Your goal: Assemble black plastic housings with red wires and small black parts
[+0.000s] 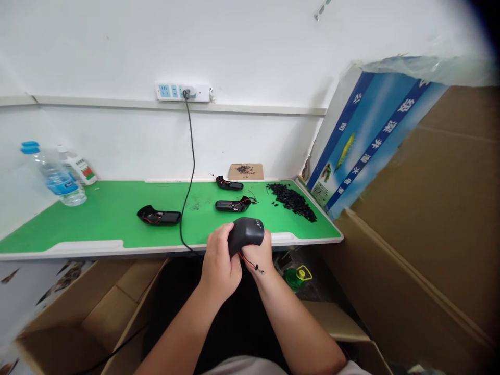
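A black curved plastic housing (247, 233) is held between my two hands, just past the table's front edge. My left hand (221, 260) wraps its fingers round the left side of the housing. Behind and below its right end, my right hand (261, 254) grips it, with most fingers hidden. Red and black wires (252, 263) hang from the underside over my right wrist. On the green table lie three open black housings with wires inside: one at the left (159, 215), one in the middle (233, 204) and one farther back (229, 184).
A pile of small black parts (294, 201) lies on the green table (113, 208) at the right. Cardboard with screws (246, 172) is at the back. Bottles (58, 177) stand left. A black cable (190, 172) hangs across the table. Cardboard boxes (422, 208) flank it.
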`<state>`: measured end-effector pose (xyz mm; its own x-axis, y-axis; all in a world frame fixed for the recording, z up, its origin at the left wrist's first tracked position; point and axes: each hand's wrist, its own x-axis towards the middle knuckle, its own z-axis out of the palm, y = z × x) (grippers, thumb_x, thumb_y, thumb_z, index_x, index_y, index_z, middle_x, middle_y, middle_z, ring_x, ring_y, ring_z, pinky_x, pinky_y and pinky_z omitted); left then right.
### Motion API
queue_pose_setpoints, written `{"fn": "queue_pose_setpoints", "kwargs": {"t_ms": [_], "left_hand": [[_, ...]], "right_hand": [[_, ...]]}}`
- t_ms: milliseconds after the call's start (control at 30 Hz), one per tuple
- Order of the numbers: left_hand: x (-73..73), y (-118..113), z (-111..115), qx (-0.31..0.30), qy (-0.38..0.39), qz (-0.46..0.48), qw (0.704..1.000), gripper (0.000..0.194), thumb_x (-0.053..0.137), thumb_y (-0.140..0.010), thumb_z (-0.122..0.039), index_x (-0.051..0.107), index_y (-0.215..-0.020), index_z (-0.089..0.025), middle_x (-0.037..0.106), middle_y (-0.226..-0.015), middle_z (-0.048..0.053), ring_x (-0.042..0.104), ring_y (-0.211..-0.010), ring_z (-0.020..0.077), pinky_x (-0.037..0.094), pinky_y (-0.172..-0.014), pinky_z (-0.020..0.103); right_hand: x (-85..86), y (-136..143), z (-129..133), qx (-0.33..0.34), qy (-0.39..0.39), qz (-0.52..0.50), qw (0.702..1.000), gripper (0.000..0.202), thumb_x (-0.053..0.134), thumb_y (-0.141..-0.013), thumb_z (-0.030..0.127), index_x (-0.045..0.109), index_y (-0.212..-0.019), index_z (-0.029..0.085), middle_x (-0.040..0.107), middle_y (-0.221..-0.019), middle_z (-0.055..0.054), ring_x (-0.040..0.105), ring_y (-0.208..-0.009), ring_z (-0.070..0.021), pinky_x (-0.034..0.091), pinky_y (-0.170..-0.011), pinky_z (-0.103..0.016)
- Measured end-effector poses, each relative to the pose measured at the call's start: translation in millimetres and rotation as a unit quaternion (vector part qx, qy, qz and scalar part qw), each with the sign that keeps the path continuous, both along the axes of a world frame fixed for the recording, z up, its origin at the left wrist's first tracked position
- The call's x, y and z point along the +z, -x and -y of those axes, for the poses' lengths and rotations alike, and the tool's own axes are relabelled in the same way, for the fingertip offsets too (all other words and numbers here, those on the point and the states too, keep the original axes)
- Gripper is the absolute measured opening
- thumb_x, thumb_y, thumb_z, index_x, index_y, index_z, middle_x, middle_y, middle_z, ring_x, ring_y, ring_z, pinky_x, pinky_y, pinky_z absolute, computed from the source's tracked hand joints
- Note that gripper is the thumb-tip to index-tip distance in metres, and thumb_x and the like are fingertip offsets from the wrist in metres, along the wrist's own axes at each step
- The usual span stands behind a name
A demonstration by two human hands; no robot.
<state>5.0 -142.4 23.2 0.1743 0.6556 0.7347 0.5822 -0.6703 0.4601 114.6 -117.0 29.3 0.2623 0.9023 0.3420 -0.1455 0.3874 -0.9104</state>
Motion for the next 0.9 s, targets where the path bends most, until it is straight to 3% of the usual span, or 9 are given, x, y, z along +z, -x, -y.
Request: {"fn": "queue_pose_setpoints", "kwargs": {"t_ms": [100,267,433,567,900], "left_hand": [[0.7,-0.6,0.1,-0.006,0.005,0.010,1.000,0.067,0.047,-0.078,-0.002,0.033,-0.141,-0.019,0.052,-0.130,0.016,0.050,-0.121,0.0283,0.041,-0.102,0.049],[-5.3,-1.4,-4.2,-0.036,0.106,0.083,0.990,0.057,0.051,-0.084,-0.010,0.038,-0.138,-0.021,0.053,-0.130,0.014,0.052,-0.118,0.0266,0.042,-0.101,0.046],[-14.1,-4.2,-14.6,-0.075,0.202,0.180,0.960,0.048,0.056,-0.088,-0.022,0.043,-0.134,-0.021,0.053,-0.133,0.013,0.052,-0.122,0.0271,0.040,-0.105,0.045],[-20.9,-7.1,-25.8,-0.097,0.253,0.233,0.934,0.049,0.061,-0.087,-0.031,0.044,-0.133,-0.021,0.053,-0.135,0.013,0.051,-0.124,0.0275,0.038,-0.107,0.044],[-41.2,-13.9,-79.7,-0.113,0.259,0.177,0.943,0.051,0.059,-0.086,-0.025,0.043,-0.134,-0.020,0.053,-0.136,0.012,0.050,-0.126,0.0269,0.036,-0.109,0.043]], "right_hand": [[-4.0,-2.3,-1.7,0.019,-0.007,-0.008,1.000,0.009,0.061,-0.057,0.018,0.063,-0.066,0.016,0.061,-0.061,0.002,0.051,-0.056,-0.0123,0.046,-0.056,-0.025],[-11.8,-3.8,-9.0,0.020,0.010,-0.019,1.000,0.007,0.059,-0.055,0.015,0.062,-0.061,0.016,0.060,-0.058,0.004,0.050,-0.053,-0.0110,0.044,-0.053,-0.023],[-22.7,-2.4,-20.1,0.013,0.053,-0.053,0.997,0.007,0.059,-0.052,0.014,0.061,-0.058,0.016,0.061,-0.055,0.004,0.051,-0.050,-0.0104,0.043,-0.051,-0.022],[-28.2,-3.6,-28.1,0.055,0.100,-0.090,0.989,0.004,0.057,-0.053,0.016,0.058,-0.056,0.018,0.054,-0.045,0.006,0.046,-0.041,-0.0102,0.038,-0.044,-0.022],[-45.5,-14.6,-70.4,0.036,0.137,-0.117,0.983,0.012,0.064,-0.054,0.017,0.066,-0.066,0.016,0.063,-0.061,0.003,0.053,-0.054,-0.0105,0.045,-0.057,-0.023]]}}
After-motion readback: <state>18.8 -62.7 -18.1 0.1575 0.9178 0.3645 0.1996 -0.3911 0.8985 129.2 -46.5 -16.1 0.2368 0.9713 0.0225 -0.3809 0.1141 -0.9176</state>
